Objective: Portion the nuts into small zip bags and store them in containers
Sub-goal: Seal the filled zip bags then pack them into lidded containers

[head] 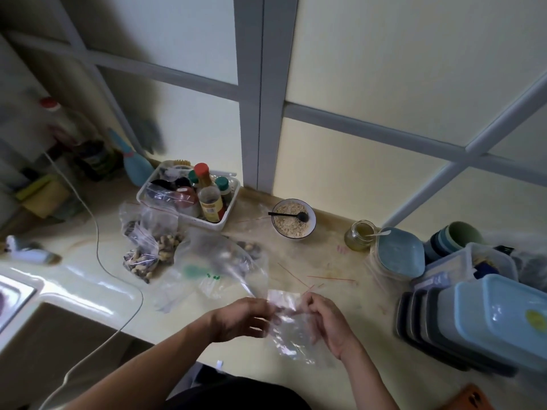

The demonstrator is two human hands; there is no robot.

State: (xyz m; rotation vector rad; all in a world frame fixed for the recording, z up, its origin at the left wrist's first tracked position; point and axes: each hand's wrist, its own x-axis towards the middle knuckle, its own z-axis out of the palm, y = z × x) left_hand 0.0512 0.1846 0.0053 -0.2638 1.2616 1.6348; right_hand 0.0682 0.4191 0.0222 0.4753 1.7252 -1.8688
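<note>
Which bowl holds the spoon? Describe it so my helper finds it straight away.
Start at the grey door post rising from the back of the counter. Just right of its foot, beside the white basket of bottles, sits a white bowl of pale crumbs. It alone has a black spoon lying across it.

Both hands, left [239, 319] and right [327, 321], pinch an empty zip bag [288, 324] over the counter [340, 261].

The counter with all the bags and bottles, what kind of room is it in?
Most likely a home kitchen. A white basket of sauce bottles sits on the counter, a sink shows at the left edge, and lidded food containers are stacked on the right.
</note>
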